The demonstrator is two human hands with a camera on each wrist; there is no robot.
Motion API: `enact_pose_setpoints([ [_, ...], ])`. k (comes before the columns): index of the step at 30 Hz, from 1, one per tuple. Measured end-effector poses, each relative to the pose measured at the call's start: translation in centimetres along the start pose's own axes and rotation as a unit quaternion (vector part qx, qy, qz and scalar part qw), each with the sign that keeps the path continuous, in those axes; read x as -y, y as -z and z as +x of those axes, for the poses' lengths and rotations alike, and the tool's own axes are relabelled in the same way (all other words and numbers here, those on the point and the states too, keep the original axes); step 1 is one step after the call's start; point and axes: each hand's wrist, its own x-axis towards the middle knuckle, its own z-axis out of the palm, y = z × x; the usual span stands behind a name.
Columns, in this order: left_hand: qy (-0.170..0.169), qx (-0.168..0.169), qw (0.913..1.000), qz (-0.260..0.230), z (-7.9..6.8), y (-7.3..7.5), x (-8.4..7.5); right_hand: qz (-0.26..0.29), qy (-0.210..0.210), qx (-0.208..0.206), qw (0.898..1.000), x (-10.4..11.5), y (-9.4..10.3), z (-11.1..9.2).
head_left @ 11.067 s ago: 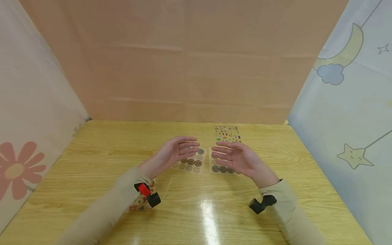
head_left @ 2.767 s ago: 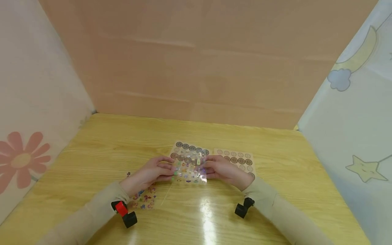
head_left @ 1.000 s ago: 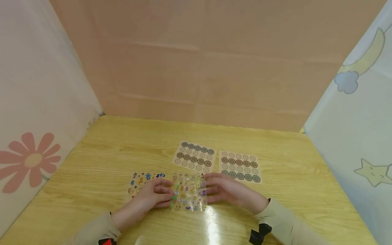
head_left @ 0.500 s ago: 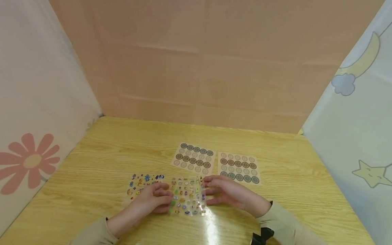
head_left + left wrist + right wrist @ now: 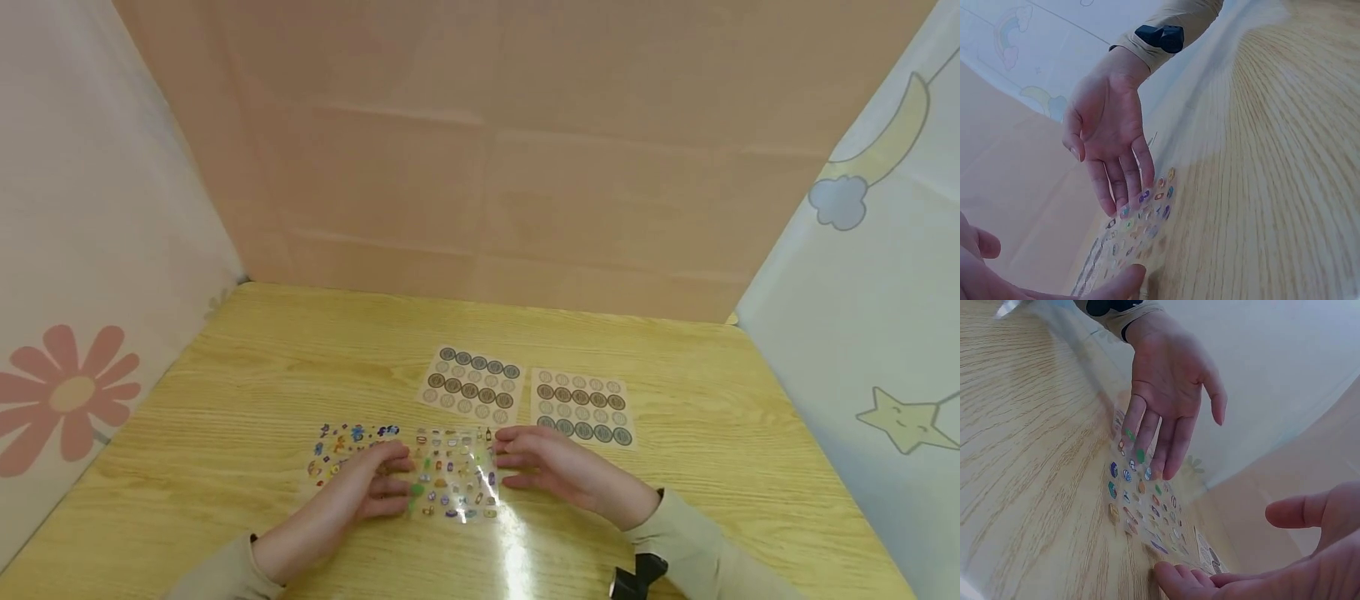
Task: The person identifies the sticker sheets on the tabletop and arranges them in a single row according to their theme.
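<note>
A clear sheet of small colourful stickers (image 5: 456,475) lies on the table between the two hands. My left hand (image 5: 352,496) is at its left edge, fingers extended and spread, fingertips overlapping the edge in the right wrist view. At the opposite edge is my right hand (image 5: 562,467), its fingers nearly straight, palm facing inward in the left wrist view. Neither thumb pinches the sheet. Just left of it lies a second clear sticker sheet (image 5: 330,446) with blue, orange and red figures, partly hidden by my left hand.
Farther back on the wooden table (image 5: 262,375) lie two beige sheets with rows of round stickers, a tilted left sheet (image 5: 468,408) and a right sheet (image 5: 585,423). A tan backdrop (image 5: 480,192) rises behind the table, with printed cloth at both sides.
The clear sticker sheet, first at the back right, was held by both hands over the beige sheets and brought down to the front. My left fingers have since straightened off it.
</note>
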Motion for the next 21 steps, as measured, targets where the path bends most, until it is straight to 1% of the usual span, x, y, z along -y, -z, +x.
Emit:
enact_pose_setpoints([
  [5, -0.006, 0.012, 0.9999, -0.002, -0.5, -0.2, -0.3, -0.010, 0.003, -0.006, 1.000, 0.1, 0.0, -0.1],
  [11, 0.004, 0.004, 0.9999, -0.010, -0.8, -0.5, -0.7, -0.014, 0.004, -0.005, 1.000, 0.1, 0.0, -0.3],
  [16, 0.002, 0.000, 1.0000, 0.004, -1.0, -0.6, -0.8, -0.019, 0.006, 0.002, 1.000, 0.1, 0.0, -0.4],
  [21, 0.000, -0.001, 0.9994, 0.033, -1.2, -0.4, -1.0, -0.025, 0.007, 0.004, 1.000, 0.2, -0.3, -0.4],
])
